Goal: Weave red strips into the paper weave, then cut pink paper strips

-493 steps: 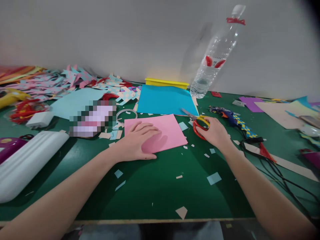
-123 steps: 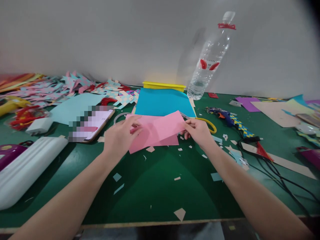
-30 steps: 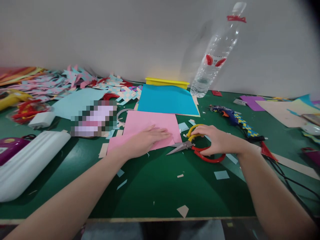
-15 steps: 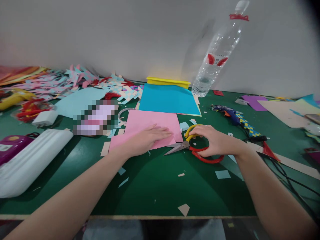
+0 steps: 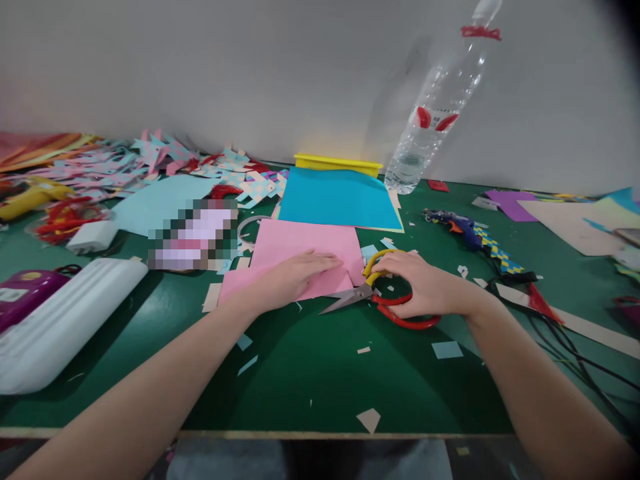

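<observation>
Pink paper (image 5: 310, 237) lies on the green table (image 5: 320, 373), with a cut running in from its right side. My left hand (image 5: 300, 273) rests flat on the paper, fingers stretched out. In my right hand (image 5: 420, 280) is a pair of scissors (image 5: 363, 292) with one yellow and one red handle loop. Their blades are parted and point left, the upper one under the paper's near right edge and the lower one out over the table. Behind the pink paper lies a blue sheet (image 5: 340, 197) on top of other sheets.
A clear bottle (image 5: 435, 113) leans against the wall at the back right. A phone (image 5: 193, 237), a tape ring (image 5: 247, 233) and a white elongated object (image 5: 75, 320) lie to the left. Paper scraps (image 5: 447, 350) and black cords (image 5: 570, 347) are spread about.
My right hand has moved slightly left with the scissors, and the blades reach further left along the pink paper's near edge. My left hand stays in place on the paper.
</observation>
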Available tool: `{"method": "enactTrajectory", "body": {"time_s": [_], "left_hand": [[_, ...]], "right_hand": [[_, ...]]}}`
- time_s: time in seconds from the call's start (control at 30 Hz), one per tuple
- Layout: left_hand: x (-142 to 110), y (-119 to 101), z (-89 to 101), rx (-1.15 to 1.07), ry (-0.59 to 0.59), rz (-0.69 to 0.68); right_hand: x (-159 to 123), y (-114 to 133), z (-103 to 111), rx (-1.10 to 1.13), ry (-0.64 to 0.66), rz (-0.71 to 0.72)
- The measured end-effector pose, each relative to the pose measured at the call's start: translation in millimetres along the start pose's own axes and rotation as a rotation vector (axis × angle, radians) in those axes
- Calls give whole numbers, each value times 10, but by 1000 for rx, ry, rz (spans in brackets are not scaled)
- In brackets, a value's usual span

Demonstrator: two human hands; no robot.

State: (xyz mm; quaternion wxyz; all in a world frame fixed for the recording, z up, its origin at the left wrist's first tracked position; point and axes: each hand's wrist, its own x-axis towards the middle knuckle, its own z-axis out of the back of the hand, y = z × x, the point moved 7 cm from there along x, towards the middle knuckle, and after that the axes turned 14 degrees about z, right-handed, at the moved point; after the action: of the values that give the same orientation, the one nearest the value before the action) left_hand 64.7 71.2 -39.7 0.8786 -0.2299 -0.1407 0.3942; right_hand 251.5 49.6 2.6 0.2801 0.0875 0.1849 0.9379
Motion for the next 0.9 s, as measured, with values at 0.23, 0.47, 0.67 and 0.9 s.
{"method": "enactTrajectory", "body": {"time_s": [0.23, 0.47, 0.67, 0.9], "left_hand": [[18, -55, 29, 9, 11, 1], [3, -59, 35, -13, 15, -17], [16, -30, 18, -6, 17, -11], [32, -19, 0, -4, 23, -16]], "right_hand": [[106, 135, -62, 28, -7, 14], [60, 141, 7, 33, 15, -2], [124, 289, -61, 23, 22, 3], [153, 339, -100, 24, 23, 31]]}}
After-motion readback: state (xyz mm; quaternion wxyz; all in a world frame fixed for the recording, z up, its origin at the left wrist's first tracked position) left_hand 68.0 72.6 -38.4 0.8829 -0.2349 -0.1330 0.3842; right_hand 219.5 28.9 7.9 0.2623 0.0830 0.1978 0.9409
